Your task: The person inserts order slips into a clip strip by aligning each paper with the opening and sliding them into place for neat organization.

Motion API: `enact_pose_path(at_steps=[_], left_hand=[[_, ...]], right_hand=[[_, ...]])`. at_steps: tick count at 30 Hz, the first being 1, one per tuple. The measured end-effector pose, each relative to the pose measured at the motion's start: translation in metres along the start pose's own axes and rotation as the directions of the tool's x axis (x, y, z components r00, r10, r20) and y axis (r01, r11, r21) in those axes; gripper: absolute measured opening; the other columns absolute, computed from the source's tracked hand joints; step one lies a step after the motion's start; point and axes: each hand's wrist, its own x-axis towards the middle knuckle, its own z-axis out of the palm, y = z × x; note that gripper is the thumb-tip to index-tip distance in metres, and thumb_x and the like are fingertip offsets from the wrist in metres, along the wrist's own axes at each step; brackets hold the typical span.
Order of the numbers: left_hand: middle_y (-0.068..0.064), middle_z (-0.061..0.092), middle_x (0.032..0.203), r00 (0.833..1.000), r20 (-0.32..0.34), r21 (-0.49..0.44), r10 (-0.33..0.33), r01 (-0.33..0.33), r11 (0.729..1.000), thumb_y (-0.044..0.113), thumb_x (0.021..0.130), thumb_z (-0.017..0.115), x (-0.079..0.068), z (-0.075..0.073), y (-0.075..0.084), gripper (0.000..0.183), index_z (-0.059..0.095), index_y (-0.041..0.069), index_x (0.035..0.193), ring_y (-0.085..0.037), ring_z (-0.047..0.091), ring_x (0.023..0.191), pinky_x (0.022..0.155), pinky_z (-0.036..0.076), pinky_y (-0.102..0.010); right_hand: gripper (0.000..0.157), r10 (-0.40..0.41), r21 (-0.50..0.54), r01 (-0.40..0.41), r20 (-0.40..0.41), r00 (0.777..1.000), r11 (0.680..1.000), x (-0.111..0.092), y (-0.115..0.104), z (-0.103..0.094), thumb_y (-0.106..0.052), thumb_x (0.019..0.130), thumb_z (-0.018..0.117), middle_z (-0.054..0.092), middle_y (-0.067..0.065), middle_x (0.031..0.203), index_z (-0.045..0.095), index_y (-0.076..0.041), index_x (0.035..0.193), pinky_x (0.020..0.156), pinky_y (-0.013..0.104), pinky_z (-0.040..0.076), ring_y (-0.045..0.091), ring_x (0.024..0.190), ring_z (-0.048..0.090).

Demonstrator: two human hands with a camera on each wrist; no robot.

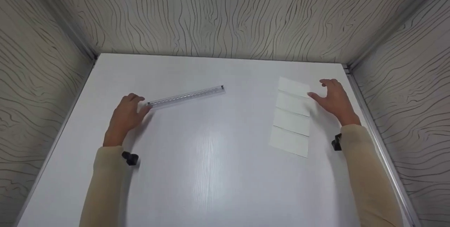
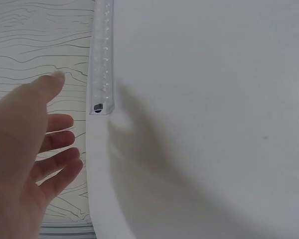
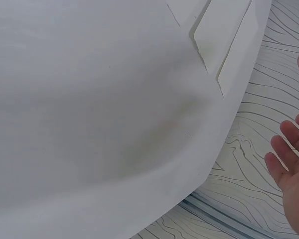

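A long clear plastic strip-shaped case [image 1: 186,95] with a beaded pattern inside and dark ends lies slanted on the white table. Close to its left end is my left hand [image 1: 124,116], thumb and fingers spread apart. In the left wrist view a gap shows between the hand [image 2: 15,139] and the case [image 2: 102,55]. Toward the right, several pale rectangular cards [image 1: 291,125] lie flat in a column. My right hand [image 1: 335,102] hovers beside their upper right edge with fingers loosely bent, holding nothing. The right wrist view shows the cards [image 3: 219,30] only partly.
The white tabletop [image 1: 218,170] has walls with a wood-line pattern [image 1: 211,16] behind it and on both sides. Metal rails [image 1: 383,146] run along its side edges. Dark wrist-worn devices [image 1: 130,158] sit at both cuffs.
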Motion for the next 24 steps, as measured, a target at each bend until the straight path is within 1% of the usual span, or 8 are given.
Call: enact_pose_path(at_steps=[3,7,12,17,20,24], left_hand=[[-0.027,0.056,0.146,1.000,0.010,-0.010,-0.015,0.015,1.000,0.039,0.108,0.059,0.001,0.003,0.000,0.055,0.059,-0.004,0.141,-0.047,0.051,0.139,0.117,0.047,-0.066],[-0.027,0.053,0.151,0.999,0.024,-0.002,-0.024,0.024,1.000,0.036,0.108,0.059,0.003,0.005,0.001,0.053,0.057,-0.003,0.144,-0.047,0.049,0.143,0.121,0.044,-0.065],[-0.026,0.050,0.156,0.999,0.038,0.002,-0.028,0.028,1.000,0.035,0.109,0.056,0.009,0.008,0.001,0.053,0.054,-0.003,0.147,-0.046,0.047,0.146,0.124,0.042,-0.063],[-0.027,0.046,0.159,0.999,0.045,0.005,-0.030,0.030,1.000,0.035,0.110,0.054,0.012,0.011,-0.001,0.055,0.050,-0.003,0.151,-0.046,0.043,0.150,0.127,0.038,-0.063],[-0.027,0.044,0.161,0.999,0.046,0.022,-0.018,0.017,1.000,0.035,0.112,0.051,0.012,0.012,-0.001,0.057,0.047,-0.003,0.154,-0.046,0.040,0.152,0.129,0.035,-0.063],[-0.027,0.044,0.161,0.999,0.046,0.055,0.016,-0.019,0.998,0.036,0.114,0.046,0.013,0.015,-0.001,0.057,0.045,-0.002,0.155,-0.046,0.040,0.152,0.130,0.035,-0.061]], right_hand=[[0.076,0.017,0.005,-0.017,0.010,1.000,1.000,0.006,-0.001,0.004,-0.044,0.100,0.071,0.052,0.035,0.141,0.048,0.010,0.148,0.114,0.072,0.042,0.052,0.133,0.048],[0.078,0.053,0.011,-0.054,0.041,0.998,0.998,0.013,-0.001,0.008,-0.047,0.100,0.071,0.050,0.036,0.148,0.048,0.009,0.149,0.120,0.072,0.038,0.054,0.141,0.044],[0.083,0.089,0.024,-0.091,0.079,0.993,0.996,0.020,0.000,0.012,-0.051,0.099,0.070,0.043,0.037,0.156,0.044,0.009,0.152,0.126,0.072,0.031,0.055,0.149,0.036],[0.089,0.098,0.029,-0.102,0.111,0.989,0.994,0.029,0.000,0.016,-0.054,0.098,0.070,0.040,0.037,0.158,0.041,0.008,0.154,0.127,0.071,0.030,0.055,0.151,0.033],[0.093,0.115,0.035,-0.122,0.144,0.983,0.992,0.034,-0.001,0.019,-0.058,0.097,0.069,0.037,0.035,0.161,0.038,0.007,0.157,0.129,0.070,0.028,0.054,0.153,0.029],[0.100,0.133,0.029,-0.140,0.180,0.975,0.990,0.043,-0.007,0.020,-0.064,0.095,0.069,0.033,0.034,0.165,0.035,0.005,0.159,0.131,0.070,0.025,0.053,0.156,0.025]])
